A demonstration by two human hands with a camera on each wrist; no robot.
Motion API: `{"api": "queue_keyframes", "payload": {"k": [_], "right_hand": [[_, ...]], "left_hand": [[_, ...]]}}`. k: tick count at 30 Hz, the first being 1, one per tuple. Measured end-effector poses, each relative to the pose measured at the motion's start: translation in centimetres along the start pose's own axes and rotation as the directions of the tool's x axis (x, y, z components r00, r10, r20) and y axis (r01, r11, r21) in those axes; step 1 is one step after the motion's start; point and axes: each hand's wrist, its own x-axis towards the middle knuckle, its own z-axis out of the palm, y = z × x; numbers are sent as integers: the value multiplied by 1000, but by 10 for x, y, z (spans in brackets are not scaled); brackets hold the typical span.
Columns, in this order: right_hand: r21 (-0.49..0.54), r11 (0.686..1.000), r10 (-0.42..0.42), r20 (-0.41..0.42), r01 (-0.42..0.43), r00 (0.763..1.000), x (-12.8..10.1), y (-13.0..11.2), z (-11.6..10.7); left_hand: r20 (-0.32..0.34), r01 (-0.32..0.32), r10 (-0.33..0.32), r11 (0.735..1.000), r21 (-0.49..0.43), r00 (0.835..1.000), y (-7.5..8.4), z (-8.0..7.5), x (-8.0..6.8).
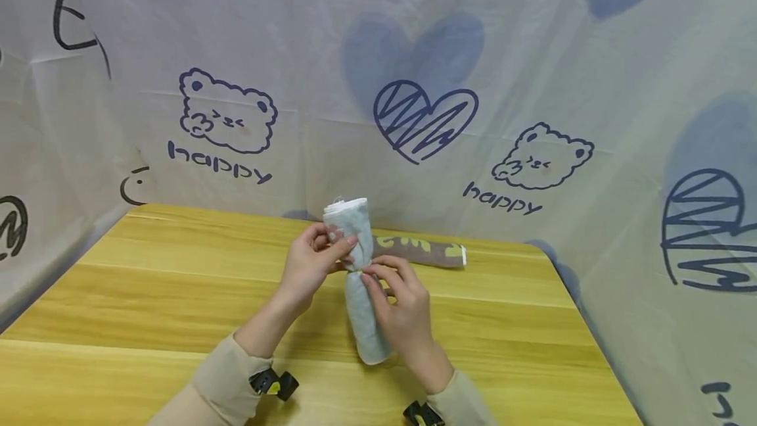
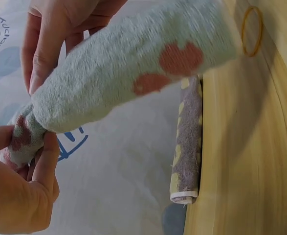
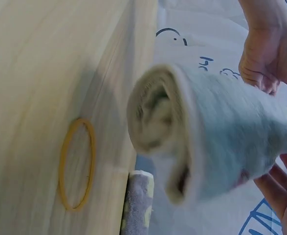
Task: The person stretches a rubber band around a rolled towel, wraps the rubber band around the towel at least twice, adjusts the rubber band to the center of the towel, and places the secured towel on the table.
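two hands are seen in the head view, both on a rolled pale towel (image 1: pixel 361 281) held tilted above the table (image 1: pixel 148 301). the left hand (image 1: pixel 307 268) is curled round the roll's upper part, thumb across it; the right hand (image 1: pixel 402 311) pinches it at the narrowed middle. a second, grey roll (image 1: pixel 420 252) lies flat on the table just behind, touching neither hand. a printed sheet (image 1: pixel 426 110) is hung behind and beside the table.

in the left wrist view, the towel (image 2: pixel 128 73) is shown as fluffy cloth with pink hearts, squeezed thin where the left hand's fingers (image 2: pixel 45 161) are closed on it. it is judged soft, light and easily squashed, likely to unroll if let slack; the pinched waist looks the surest place for a hold. the grey roll (image 2: pixel 187 147) sits along the table's far edge, and a band (image 2: pixel 252 30) lies loose on the wood.

in the right wrist view, the towel's open end (image 3: pixel 158 127) shows its spiral layers, blurred. the right hand's fingertips (image 3: pixel 285 196) are pressed into its far end. the band (image 3: pixel 77 164) lies below the towel on the table, well clear; nothing is seen blocking the hands.
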Motion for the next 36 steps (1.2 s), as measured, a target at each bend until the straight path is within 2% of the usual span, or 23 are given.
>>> {"api": "queue_keyframes", "payload": {"k": [4,9,17,20,24,28,32,36], "right_hand": [[-29,999,24,-20,-24,1000,-1,0,-1],[-65,996,61,31,-59,998,-6,-2,1],[-164,986,34,122,-13,992,-11,-5,5],[-137,990,48,165,-26,985,-11,-6,5],[-5,1000,6,210,-5,978,-10,-5,6],[61,998,-45,202,34,978,-9,-3,7],[-20,1000,18,150,-15,989,-9,-3,7],[-89,993,87,117,-76,989,-12,-5,7]], "left_hand": [[-45,23,-23,1000,-20,999,-1,4,0],[-96,38,-38,999,-8,995,-3,7,-1],[-112,15,-15,1000,-3,994,-3,8,-2],[-118,14,-14,1000,2,993,-2,6,-2],[-154,1,2,1000,19,988,-1,0,0],[-171,-6,9,1000,20,985,0,-2,1],[-173,15,-13,1000,10,985,0,0,1],[-189,26,-26,1000,-3,982,0,3,1]]}}
